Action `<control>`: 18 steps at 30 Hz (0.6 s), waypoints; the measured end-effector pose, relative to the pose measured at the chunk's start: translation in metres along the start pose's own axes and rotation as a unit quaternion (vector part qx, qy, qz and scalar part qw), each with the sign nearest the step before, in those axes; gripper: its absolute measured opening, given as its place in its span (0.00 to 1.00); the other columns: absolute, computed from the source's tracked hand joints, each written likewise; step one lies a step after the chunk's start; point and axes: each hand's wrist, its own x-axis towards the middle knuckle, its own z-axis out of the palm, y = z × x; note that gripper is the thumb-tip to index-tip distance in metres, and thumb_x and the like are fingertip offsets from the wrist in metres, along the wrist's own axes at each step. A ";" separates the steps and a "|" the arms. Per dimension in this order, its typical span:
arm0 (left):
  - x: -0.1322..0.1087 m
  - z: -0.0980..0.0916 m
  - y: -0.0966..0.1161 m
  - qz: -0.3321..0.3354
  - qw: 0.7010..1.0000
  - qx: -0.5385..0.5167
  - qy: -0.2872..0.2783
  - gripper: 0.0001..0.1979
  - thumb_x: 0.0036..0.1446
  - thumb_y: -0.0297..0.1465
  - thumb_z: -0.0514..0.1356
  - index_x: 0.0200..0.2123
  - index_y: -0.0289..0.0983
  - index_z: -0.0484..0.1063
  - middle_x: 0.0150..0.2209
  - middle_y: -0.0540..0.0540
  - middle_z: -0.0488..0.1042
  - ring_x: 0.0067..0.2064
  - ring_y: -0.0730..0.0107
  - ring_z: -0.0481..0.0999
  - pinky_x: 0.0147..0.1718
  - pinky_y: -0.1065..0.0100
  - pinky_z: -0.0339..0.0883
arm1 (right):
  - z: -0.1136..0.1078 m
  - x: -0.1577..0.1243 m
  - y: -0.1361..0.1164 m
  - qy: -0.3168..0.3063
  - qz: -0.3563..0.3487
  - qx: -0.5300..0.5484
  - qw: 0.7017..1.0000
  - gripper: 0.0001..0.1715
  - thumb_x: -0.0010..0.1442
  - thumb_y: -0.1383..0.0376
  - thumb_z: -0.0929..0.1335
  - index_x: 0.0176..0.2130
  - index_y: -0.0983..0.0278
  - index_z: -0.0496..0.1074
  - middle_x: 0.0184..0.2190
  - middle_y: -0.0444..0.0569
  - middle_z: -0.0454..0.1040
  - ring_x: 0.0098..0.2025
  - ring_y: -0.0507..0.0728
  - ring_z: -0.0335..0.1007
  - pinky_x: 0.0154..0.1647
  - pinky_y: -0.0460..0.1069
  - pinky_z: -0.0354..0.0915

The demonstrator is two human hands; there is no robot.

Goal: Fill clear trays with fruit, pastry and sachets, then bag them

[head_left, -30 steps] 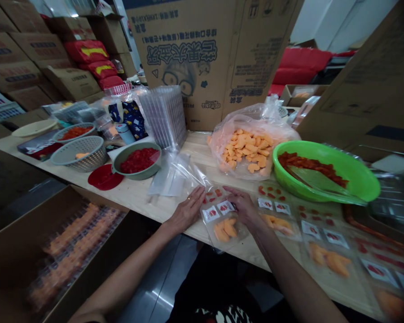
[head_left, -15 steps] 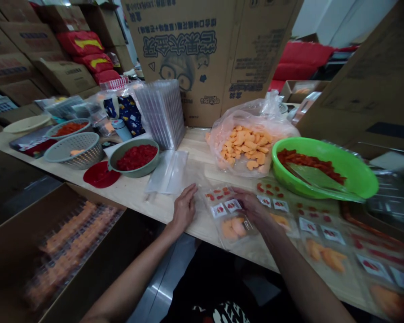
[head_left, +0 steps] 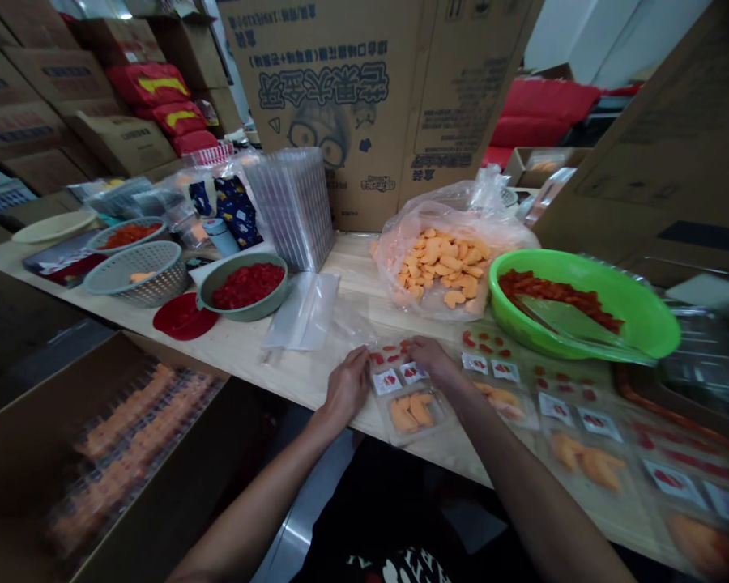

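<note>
A clear plastic candy tray [head_left: 407, 438] lies flat at the table's front edge. Orange candy pieces [head_left: 411, 411] fill its lower compartment, two small white printed packets [head_left: 387, 381] sit in the middle, and little red and orange pieces line the top. My left hand [head_left: 347, 387] is closed at the tray's upper left edge, fingertips pinched on it. At the upper right edge, my right hand [head_left: 436, 362] has its fingers bent over the rim. Flat clear film [head_left: 302, 312] lies just left and beyond.
More filled trays [head_left: 583, 421] line the right side. Behind stand a bag of orange candies [head_left: 443, 267] and a green basin [head_left: 589, 275]. A red-candy bowl [head_left: 243, 285] and stacked trays [head_left: 295, 206] are left. An open carton [head_left: 127, 461] of packed trays sits lower left.
My left hand has moved right and down onto the tray's edge. My right hand has shifted slightly left along the top, and the tray has shifted slightly left and straightened.
</note>
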 end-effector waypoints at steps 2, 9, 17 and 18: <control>0.011 -0.015 -0.007 0.003 1.000 -0.004 0.011 0.26 0.56 0.18 0.52 0.57 0.38 0.73 0.55 0.41 0.75 0.57 0.57 0.74 0.57 0.48 0.71 | -0.007 -0.010 -0.007 -0.003 0.012 0.009 1.000 0.06 0.47 0.67 0.71 0.24 0.61 0.68 0.16 0.42 0.65 0.20 0.51 0.59 0.20 0.45 0.54; 0.041 -0.051 -0.003 0.145 0.989 -0.025 0.011 0.39 0.48 0.13 0.50 0.64 0.40 0.65 0.59 0.40 0.71 0.61 0.57 0.70 0.58 0.48 0.70 | -0.016 -0.062 -0.038 -0.163 0.057 0.107 0.979 0.47 0.46 0.64 0.76 0.63 0.61 0.64 0.29 0.44 0.77 0.26 0.54 0.70 0.26 0.46 0.64; 0.045 -0.072 0.015 0.255 0.959 -0.089 -0.082 0.36 0.62 0.19 0.53 0.70 0.45 0.52 0.66 0.38 0.64 0.67 0.58 0.62 0.64 0.46 0.61 | 0.000 -0.066 -0.048 -0.139 0.035 0.058 0.988 0.63 0.54 0.64 0.72 0.73 0.69 0.31 0.23 0.44 0.76 0.22 0.54 0.68 0.23 0.45 0.59; 0.044 -0.073 0.016 0.264 0.956 -0.091 -0.093 0.36 0.62 0.18 0.52 0.71 0.45 0.51 0.66 0.38 0.63 0.68 0.58 0.61 0.65 0.46 0.61 | -0.001 -0.064 -0.048 -0.125 0.039 0.063 0.989 0.62 0.55 0.66 0.71 0.73 0.68 0.31 0.23 0.43 0.76 0.22 0.53 0.68 0.24 0.45 0.59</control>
